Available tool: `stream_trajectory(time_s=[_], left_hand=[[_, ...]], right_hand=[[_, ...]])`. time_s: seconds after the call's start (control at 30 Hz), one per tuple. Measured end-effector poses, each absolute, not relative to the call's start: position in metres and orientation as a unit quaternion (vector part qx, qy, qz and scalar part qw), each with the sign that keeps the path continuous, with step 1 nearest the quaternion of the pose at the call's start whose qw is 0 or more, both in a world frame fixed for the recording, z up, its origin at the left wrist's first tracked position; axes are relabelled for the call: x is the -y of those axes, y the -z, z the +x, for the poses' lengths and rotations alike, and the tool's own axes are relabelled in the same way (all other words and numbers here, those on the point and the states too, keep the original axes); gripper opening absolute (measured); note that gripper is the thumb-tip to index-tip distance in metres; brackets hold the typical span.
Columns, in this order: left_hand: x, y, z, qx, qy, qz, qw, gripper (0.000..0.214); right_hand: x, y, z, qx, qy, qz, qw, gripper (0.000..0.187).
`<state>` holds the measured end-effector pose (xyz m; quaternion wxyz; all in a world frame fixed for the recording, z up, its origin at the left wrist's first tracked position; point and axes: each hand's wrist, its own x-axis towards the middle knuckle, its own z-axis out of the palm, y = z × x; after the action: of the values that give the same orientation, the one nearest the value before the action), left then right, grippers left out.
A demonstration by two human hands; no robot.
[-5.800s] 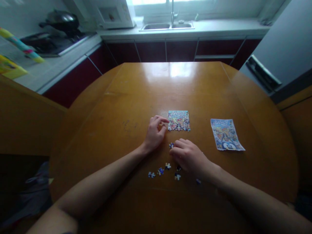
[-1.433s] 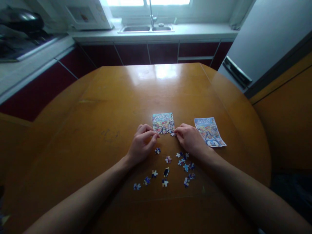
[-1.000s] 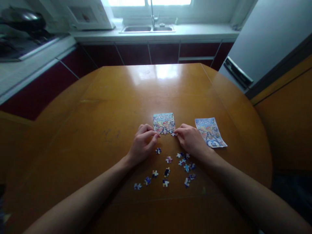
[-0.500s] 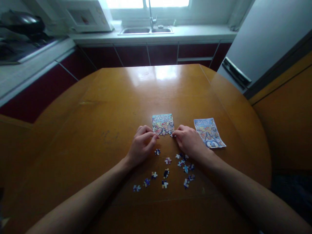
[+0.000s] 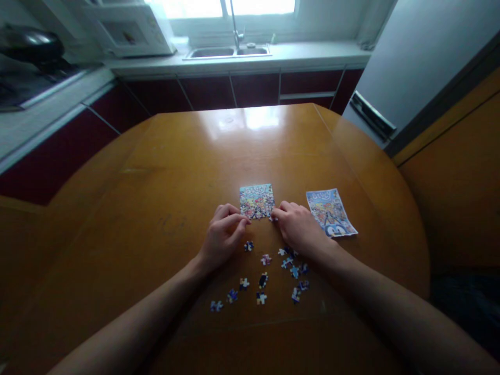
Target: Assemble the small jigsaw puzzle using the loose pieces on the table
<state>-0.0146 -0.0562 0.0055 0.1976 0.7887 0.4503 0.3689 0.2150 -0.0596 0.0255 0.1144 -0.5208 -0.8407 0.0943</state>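
Observation:
A partly assembled jigsaw puzzle (image 5: 257, 200) lies flat on the table, its lower edge uneven with tabs. My left hand (image 5: 223, 234) is at its lower left corner, thumb and forefinger pressed together; what they hold, if anything, is hidden. At the lower right corner my right hand (image 5: 299, 225) pinches a puzzle piece (image 5: 272, 219) against the puzzle's edge. Several loose pieces lie nearer to me, among them a dark one (image 5: 263, 280), a pinkish one (image 5: 266, 259) and a light blue one (image 5: 294, 271). Some are partly under my right wrist.
A printed picture sheet (image 5: 332, 211) with a penguin face lies right of my right hand. The wooden table (image 5: 187, 166) has rounded sides. Beyond it are a counter with a sink (image 5: 230, 52), a microwave (image 5: 128, 34), a pan (image 5: 33, 41) and a fridge (image 5: 390, 62).
The view has shifted slightly, so everything sits a little further left. Both hands stay at the puzzle's lower corners, with the right fingers closer over the piece.

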Motion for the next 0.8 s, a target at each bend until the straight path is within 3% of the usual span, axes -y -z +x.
stream_trajectory(time_s=[0.27,0.5,0.8], left_hand=[[0.056,-0.007,-0.014,-0.451,-0.373,0.785,0.202,0.019],[0.057,-0.007,-0.012,-0.455,-0.379,0.779,0.205,0.02],[0.056,-0.008,-0.013,-0.453,-0.381,0.777,0.213,0.019]], right_hand=[[0.052,-0.02,0.22,0.768,-0.18,-0.578,0.207,0.024],[0.048,-0.014,0.226,0.744,-0.143,-0.635,0.148,0.022],[0.047,-0.01,0.225,0.748,-0.137,-0.632,0.152,0.021]])
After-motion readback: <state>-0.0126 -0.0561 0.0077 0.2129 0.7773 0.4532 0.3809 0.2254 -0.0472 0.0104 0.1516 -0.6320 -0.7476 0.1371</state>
